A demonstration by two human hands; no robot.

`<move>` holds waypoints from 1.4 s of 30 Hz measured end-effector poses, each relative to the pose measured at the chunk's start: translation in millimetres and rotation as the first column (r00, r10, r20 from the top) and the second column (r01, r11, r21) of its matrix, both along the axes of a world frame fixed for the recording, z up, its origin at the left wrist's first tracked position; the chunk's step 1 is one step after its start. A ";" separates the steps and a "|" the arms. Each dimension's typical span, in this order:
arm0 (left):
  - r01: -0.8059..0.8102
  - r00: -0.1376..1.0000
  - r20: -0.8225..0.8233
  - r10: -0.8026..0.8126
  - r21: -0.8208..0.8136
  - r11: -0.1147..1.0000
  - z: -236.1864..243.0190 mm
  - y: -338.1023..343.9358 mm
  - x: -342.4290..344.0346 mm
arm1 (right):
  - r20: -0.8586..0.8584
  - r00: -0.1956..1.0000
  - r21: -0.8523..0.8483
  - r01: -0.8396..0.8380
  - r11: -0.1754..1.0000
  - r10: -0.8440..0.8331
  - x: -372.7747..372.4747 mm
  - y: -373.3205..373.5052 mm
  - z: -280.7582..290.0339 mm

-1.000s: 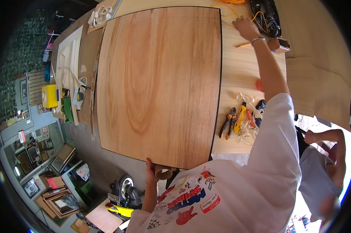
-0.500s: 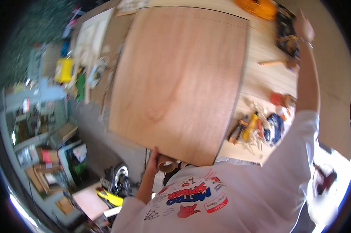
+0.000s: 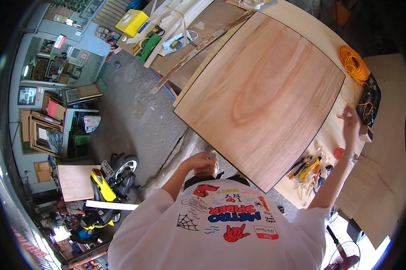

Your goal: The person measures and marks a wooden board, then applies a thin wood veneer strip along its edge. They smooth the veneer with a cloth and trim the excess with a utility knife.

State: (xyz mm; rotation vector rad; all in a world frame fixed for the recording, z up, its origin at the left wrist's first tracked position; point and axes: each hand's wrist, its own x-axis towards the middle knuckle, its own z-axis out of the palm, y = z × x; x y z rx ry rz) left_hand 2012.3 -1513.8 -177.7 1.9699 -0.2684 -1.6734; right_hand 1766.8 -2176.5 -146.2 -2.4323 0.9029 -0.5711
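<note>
A large plywood panel [image 3: 261, 90] with dark edges lies on the pale worktable [image 3: 329, 139]. My left hand [image 3: 200, 160] is closed on a brown roll [image 3: 204, 171] in front of my waist, just off the panel's near edge. My right hand [image 3: 350, 119] is over the table beside the panel's right edge, fingers curled around something small that I cannot make out, near a black case [image 3: 369, 96] and a small cardboard box [image 3: 365, 133]. Pliers [image 3: 300, 164], a yellow cutter [image 3: 309, 168] and a red round item [image 3: 338, 153] lie nearer me.
Coiled orange cord [image 3: 353, 63] sits at the back right, plywood sheets [image 3: 383, 171] farther right. A long strip [image 3: 203, 45], yellow box [image 3: 131, 21] and green tool [image 3: 147, 47] lie left of the panel. A motorbike [image 3: 115, 180] and stacked frames [image 3: 45, 126] stand left across the floor.
My view has turned, so the panel appears tilted. My left hand and roll now sit apart from the panel's edge. My right hand has come back from the far right to beside the panel.
</note>
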 end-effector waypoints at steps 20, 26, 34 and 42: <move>-0.060 0.922 -0.301 -0.243 -0.731 0.680 125.9 12.2 9.5 | 0.224 0.917 0.332 0.247 0.910 -0.330 44.9 669.8 104.5; 0.259 0.755 -0.192 -0.627 -0.791 0.555 112.5 26.3 -23.5 | 0.318 0.814 0.419 0.339 0.843 -0.486 -10.6 768.4 93.9; 0.220 0.256 -0.588 -0.767 -0.737 0.639 80.3 127.7 -135.4 | 0.639 0.256 0.736 0.068 0.673 -0.725 -109.6 934.1 47.5; 0.141 0.161 -0.661 -0.733 -0.720 0.679 74.3 306.1 -303.7 | 0.403 0.055 0.887 0.224 0.405 -0.913 -235.1 1109.8 49.3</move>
